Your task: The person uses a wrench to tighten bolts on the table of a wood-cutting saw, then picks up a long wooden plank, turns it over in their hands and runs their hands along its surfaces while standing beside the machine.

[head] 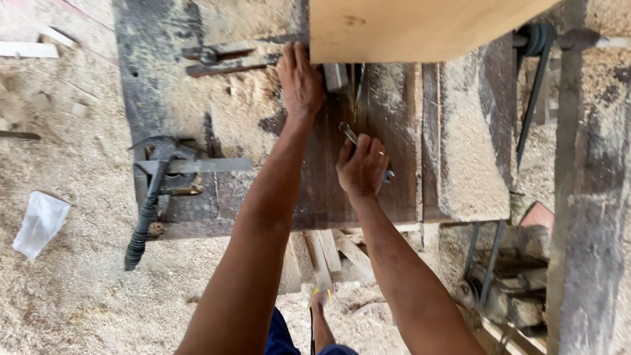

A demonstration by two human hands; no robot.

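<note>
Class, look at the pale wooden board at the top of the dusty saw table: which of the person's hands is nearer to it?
Left. The left hand lies right at the pale wooden board's lower left corner; the right hand is further down the table, on a metal spanner.

Bare forearms, no sleeves; ring on right hand [362,169]; blue trousers; sandalled foot

Both arms reach forward, bare and nearly straight. The left hand [300,80] lies flat, palm down, fingers together and pointing away. The right hand [361,167] sits nearer, fingers curled in a loose grip.
</note>
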